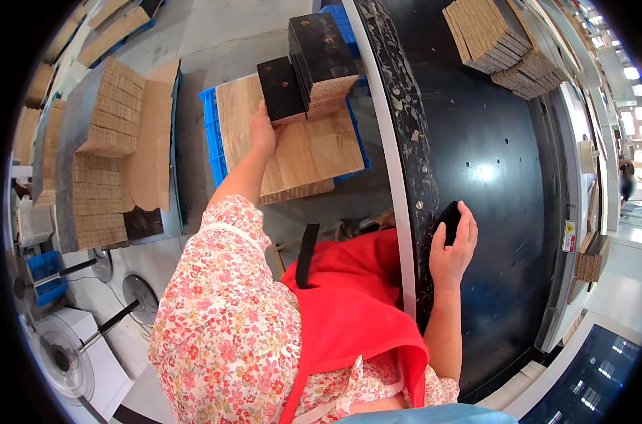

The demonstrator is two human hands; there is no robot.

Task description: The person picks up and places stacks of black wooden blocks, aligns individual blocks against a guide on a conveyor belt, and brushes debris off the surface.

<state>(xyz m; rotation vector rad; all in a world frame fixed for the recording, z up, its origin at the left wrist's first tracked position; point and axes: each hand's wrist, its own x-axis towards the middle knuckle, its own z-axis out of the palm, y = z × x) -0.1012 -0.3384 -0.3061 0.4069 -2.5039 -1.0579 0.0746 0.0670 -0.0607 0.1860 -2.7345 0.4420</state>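
Note:
My left hand (263,134) reaches forward and grips the near left corner of a black-faced board (282,88). This board lies on a wood-grain panel (314,152), against a taller stack of black-faced boards (324,49) with small holes. On the right, my right hand (454,251) rests at the near edge of a black machine table (491,219). Its thumb and fingers curve around a small dark piece (449,218), whose kind I cannot make out against the black surface.
A blue pallet (210,127) supports the wood-grain panel. Stacked boards (109,113) stand at left beside cardboard (151,134). More board stacks (487,39) lie on the table's far end. A pale metal rail (388,127) edges the table. Round-based stands (141,297) occupy the left floor.

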